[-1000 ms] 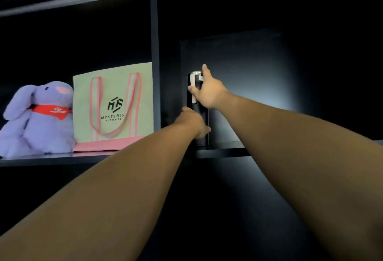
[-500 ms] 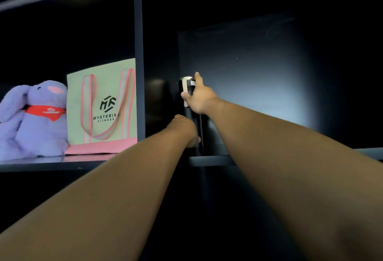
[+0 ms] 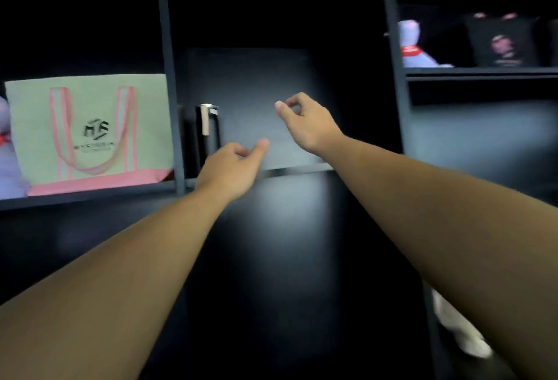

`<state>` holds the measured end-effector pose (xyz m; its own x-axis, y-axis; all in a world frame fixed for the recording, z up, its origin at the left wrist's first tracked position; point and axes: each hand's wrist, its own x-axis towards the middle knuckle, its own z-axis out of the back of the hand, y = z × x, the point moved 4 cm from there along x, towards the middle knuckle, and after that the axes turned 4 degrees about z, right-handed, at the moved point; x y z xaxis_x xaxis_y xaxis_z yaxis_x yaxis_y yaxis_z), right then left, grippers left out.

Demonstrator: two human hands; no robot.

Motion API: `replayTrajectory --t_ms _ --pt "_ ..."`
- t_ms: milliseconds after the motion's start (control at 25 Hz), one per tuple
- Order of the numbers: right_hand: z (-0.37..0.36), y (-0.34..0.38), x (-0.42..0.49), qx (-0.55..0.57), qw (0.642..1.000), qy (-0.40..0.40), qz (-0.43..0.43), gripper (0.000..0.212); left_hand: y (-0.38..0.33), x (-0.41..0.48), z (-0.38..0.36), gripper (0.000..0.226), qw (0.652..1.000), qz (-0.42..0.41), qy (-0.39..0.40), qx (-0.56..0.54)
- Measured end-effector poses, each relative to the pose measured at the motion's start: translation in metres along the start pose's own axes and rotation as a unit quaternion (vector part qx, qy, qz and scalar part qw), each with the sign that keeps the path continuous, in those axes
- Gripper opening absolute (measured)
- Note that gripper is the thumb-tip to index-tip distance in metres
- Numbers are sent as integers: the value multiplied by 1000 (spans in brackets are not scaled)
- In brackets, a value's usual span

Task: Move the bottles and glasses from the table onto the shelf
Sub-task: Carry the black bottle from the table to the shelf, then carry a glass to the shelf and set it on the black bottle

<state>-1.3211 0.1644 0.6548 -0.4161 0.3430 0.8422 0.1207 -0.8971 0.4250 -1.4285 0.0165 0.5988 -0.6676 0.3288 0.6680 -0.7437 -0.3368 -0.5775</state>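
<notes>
The left hand (image 3: pixel 231 168) hides the lower part of the black bottle (image 3: pixel 207 130) on the shelf (image 3: pixel 299 169), so its foot cannot be seen. A purple plush toy (image 3: pixel 9 165) beside the tote bag (image 3: pixel 90 132) is cut off by the left edge, and the small print under the bag's logo is too blurred to read. A pale object (image 3: pixel 462 331) at lower right is smeared and partly behind the right forearm.

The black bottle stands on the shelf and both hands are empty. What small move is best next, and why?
Probably draw both hands back toward the table for the next item: the bottle stands upright on the shelf, and the left hand and right hand are open, clear of it.
</notes>
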Motion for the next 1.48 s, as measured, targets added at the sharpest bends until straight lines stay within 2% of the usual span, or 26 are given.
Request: replayTrajectory --t_ms 80,160,360,440,560,600,760,920,1160,1320,1480 --pt "64 -16 -62 -30 997 -25 -60 55 -15 -44 -6 87 992 16 32 -122" --pt "136 -31 -129 -51 990 -51 -125 61 -34 -87 -21 92 977 38 73 -196" --pt "320 -40 -298 -137 948 -131 -255 55 -122 -203 -88 69 937 45 192 -288" --pt "391 -34 -367 -179 923 -168 -296 60 -173 -263 -120 74 912 36 265 -312" --pt "483 -27 -469 -222 884 -200 -359 60 -251 -362 -164 92 867 35 359 -343" --pt "509 -24 -497 -233 874 -208 -373 60 -276 -394 -176 91 855 35 382 -350" --pt "627 -6 -606 -287 830 -234 -417 65 -385 -528 -214 64 803 -2 458 -381" --pt "738 -2 -711 -318 794 -234 -462 64 -472 -656 -249 71 789 -14 509 -344" --pt "826 -23 -828 -329 777 -178 -507 64 -534 -814 -292 74 775 18 554 -303" --pt "845 -51 -891 -316 769 -140 -538 57 -538 -886 -314 69 759 61 591 -267" --pt "847 -61 -950 -313 741 -108 -585 51 -535 -953 -328 63 730 101 635 -232"
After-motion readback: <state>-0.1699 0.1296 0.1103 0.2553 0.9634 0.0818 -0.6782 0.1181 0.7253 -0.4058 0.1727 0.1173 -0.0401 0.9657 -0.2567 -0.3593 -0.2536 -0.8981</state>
